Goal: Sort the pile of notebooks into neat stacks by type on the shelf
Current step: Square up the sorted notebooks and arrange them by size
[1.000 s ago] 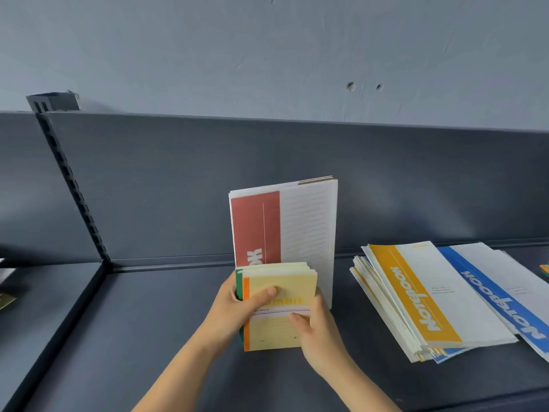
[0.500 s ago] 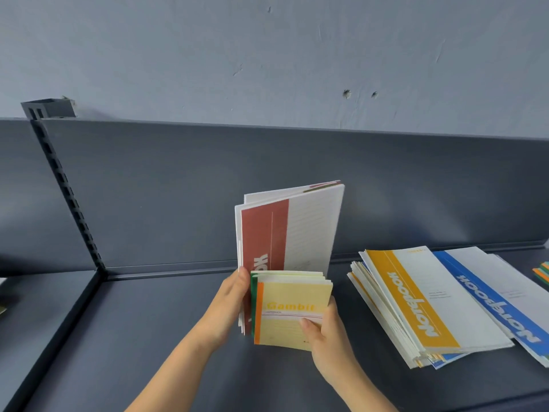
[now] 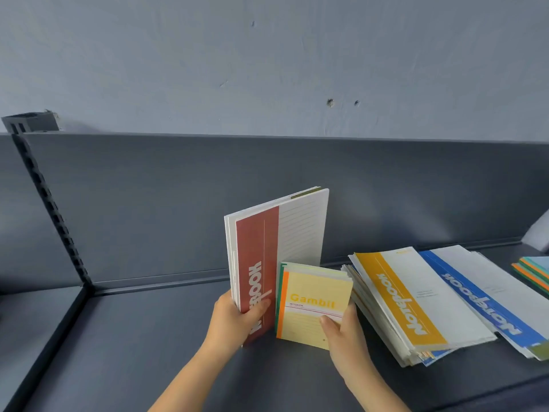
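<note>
My left hand (image 3: pixel 237 319) grips the lower edge of several large notebooks (image 3: pixel 279 251), held upright, the front one with a red band. My right hand (image 3: pixel 341 331) holds a small batch of yellow "Gambit" notebooks (image 3: pixel 315 301) with orange and green spines, just right of the large ones and in front of them. A fanned pile of large notebooks (image 3: pixel 416 298) lies flat on the dark shelf (image 3: pixel 133 337) at the right, a yellow-banded one on top, with a blue-banded notebook (image 3: pixel 481 298) beside it.
A small stack with orange and green edges (image 3: pixel 534 272) lies at the far right edge. The shelf's dark back panel (image 3: pixel 178 203) rises behind, with a slotted upright (image 3: pixel 50 209) at the left. Bare shelf surface lies left of my hands.
The two batches have come apart: my left hand now holds the large red notebooks alone, and my right hand has drawn the small Gambit ones to the right.
</note>
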The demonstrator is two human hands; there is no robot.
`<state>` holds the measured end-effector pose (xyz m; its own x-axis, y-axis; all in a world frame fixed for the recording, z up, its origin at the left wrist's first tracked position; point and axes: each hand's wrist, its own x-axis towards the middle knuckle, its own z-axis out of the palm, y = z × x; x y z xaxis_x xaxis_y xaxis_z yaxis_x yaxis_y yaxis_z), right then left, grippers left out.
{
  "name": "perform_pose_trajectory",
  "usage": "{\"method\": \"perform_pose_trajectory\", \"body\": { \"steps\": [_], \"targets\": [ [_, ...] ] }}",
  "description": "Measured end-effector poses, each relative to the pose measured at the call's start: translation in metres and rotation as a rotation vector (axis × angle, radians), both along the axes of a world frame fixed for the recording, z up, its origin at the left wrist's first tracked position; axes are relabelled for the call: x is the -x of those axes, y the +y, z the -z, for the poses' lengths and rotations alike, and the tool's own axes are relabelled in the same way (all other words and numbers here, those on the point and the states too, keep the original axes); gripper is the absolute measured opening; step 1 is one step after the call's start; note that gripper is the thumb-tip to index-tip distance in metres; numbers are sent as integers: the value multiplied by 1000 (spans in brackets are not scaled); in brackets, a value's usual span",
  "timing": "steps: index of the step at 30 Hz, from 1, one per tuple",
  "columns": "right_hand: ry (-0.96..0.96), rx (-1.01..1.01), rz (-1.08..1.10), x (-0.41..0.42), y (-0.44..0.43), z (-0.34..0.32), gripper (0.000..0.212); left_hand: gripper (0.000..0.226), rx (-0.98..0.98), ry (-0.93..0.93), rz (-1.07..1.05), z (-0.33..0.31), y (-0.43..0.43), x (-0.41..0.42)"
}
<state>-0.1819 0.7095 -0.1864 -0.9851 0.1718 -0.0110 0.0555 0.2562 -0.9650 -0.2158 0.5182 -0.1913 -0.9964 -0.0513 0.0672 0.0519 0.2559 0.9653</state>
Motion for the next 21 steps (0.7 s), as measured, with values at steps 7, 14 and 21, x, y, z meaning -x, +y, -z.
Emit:
{"method": "perform_pose_trajectory", "body": {
  "steps": [7,14,21],
  "targets": [
    [5,-2,29,-8,-5,-3,32,21,63,53,17,-5,2,-10],
    [112,139,101,-26,10,-39,19,13,-83,65,57,-52,-1,-20],
    [122,317,260,-45,62,-82,18,21,-277,21,138,-96,10,-24]
  ]
}}
